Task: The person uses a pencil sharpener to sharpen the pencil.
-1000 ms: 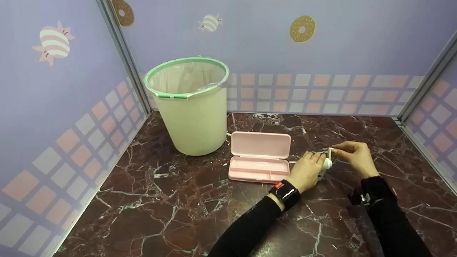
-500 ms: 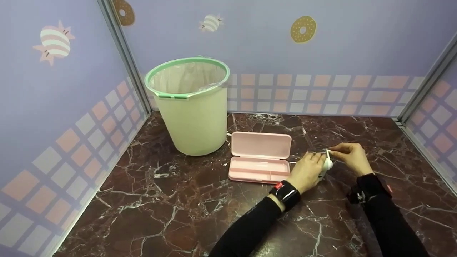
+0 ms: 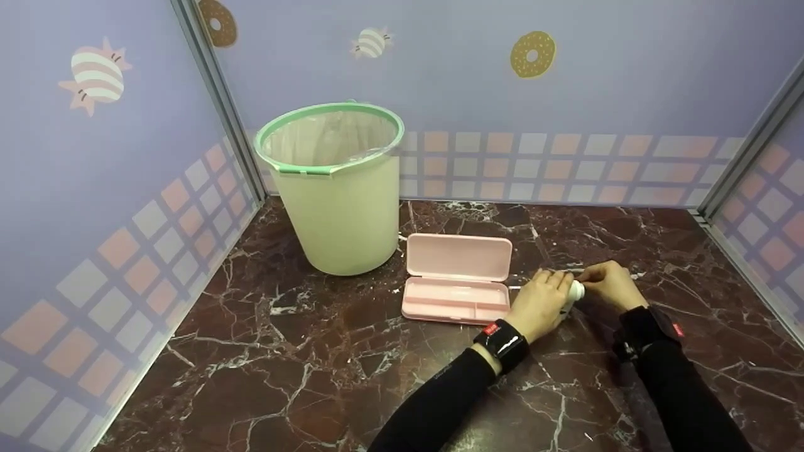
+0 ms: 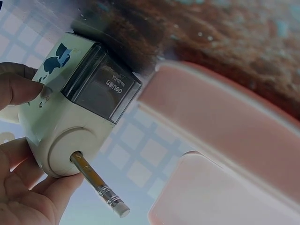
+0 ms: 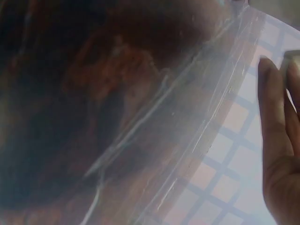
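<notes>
My left hand (image 3: 539,304) grips a white desktop pencil sharpener (image 4: 51,117) from above, just right of an open pink pencil case (image 3: 457,319). In the left wrist view a pencil (image 4: 96,182) sticks out of the sharpener's hole, eraser end outward. The sharpener has a dark see-through shavings drawer (image 4: 105,86). On the sharpener's far side my right hand (image 3: 612,285) pinches its crank handle, which the fingers mostly hide. The right wrist view catches only part of that hand (image 5: 279,145) at its edge.
A pale green waste bin (image 3: 339,213) with a green rim and a clear liner stands at the back left. The pencil case lid (image 3: 458,257) leans up behind its tray. Patterned walls (image 3: 465,75) enclose the dark marbled table (image 3: 282,358).
The right hand has swung the crank from upright over toward the left hand and downward, moving slightly left and down itself. The left hand keeps its hold on the sharpener.
</notes>
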Available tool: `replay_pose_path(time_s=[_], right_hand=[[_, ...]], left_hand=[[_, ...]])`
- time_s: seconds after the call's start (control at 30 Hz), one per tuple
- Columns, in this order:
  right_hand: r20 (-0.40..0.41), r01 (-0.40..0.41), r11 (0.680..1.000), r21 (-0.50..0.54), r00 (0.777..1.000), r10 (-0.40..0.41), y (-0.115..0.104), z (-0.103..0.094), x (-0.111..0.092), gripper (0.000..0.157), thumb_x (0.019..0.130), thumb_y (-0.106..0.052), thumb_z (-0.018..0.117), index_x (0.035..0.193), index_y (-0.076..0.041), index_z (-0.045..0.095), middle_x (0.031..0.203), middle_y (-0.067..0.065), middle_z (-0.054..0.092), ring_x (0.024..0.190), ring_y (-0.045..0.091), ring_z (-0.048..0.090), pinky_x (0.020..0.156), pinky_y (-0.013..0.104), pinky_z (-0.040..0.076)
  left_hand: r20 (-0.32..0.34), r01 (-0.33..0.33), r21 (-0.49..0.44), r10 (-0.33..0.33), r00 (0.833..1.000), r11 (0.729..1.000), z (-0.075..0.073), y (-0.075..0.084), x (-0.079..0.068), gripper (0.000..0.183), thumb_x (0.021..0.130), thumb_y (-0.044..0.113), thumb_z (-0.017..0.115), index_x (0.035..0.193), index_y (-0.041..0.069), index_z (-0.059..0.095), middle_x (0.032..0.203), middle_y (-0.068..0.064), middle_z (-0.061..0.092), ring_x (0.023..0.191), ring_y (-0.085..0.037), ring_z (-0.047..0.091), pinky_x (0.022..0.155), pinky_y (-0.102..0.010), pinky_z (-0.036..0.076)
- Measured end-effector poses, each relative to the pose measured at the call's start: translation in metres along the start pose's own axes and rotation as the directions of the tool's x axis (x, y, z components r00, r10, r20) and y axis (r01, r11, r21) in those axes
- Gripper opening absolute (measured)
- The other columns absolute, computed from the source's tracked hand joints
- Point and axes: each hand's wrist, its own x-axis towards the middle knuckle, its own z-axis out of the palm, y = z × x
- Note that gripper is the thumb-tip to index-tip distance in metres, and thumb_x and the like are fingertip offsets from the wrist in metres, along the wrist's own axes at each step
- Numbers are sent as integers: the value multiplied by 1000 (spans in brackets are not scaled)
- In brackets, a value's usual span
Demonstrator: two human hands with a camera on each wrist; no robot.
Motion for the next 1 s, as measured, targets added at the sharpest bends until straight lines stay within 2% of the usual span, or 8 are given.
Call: replay_pose_path(time_s=[0.1,0.2,0.3,0.4,0.6,0.87,1.0], right_hand=[[95,13,1000,25,995,-15,4,1,-1,11,81,-3,74,82,7,70,79,15,73,63,1,56,62,19,46],[205,1,991,136,978,-30,7,1,-5,17,83,-1,72,90,14,68,84,20,73,65,2,60,61,18,51],[306,-53,955,291,951,-41,10,0,-9,26,86,3,69,101,23,63,94,31,71,72,6,68,67,21,59],[372,-105,917,385,927,-50,11,-2,-13,29,88,6,65,105,29,57,97,32,70,77,9,72,73,26,62],[406,-134,905,404,913,-46,9,-5,-15,30,88,7,64,105,30,56,98,31,69,78,11,72,75,28,62],[392,-123,907,403,918,-50,9,-3,-17,30,88,7,64,105,30,56,99,36,67,77,11,72,74,29,62],[385,-104,923,370,921,-51,7,-3,-19,30,89,5,65,106,28,57,99,37,67,75,12,73,72,29,62]], left_hand=[[-7,3,16,-3,1000,1000,0,0,-1,66,87,50,67,141,14,52,135,2,61,120,-13,59,111,-28,44],[1,4,26,-4,1000,1000,-1,0,-1,66,88,49,66,141,14,52,136,2,60,121,-13,58,111,-28,44],[12,3,29,-4,1000,1000,0,1,-1,65,89,48,65,142,13,51,136,1,60,122,-14,58,112,-28,43],[13,8,22,-9,1000,1000,0,2,0,62,90,46,64,141,14,51,136,1,60,121,-14,58,113,-29,43],[24,21,20,-22,999,1000,-2,4,1,61,91,46,63,142,15,50,136,2,60,122,-13,58,113,-28,42],[30,21,27,-22,999,999,-1,5,1,61,91,44,63,142,15,50,137,1,60,122,-14,58,111,-27,43],[19,25,31,-26,999,999,-1,5,1,60,91,45,63,142,15,51,136,2,60,121,-14,58,111,-27,43]])
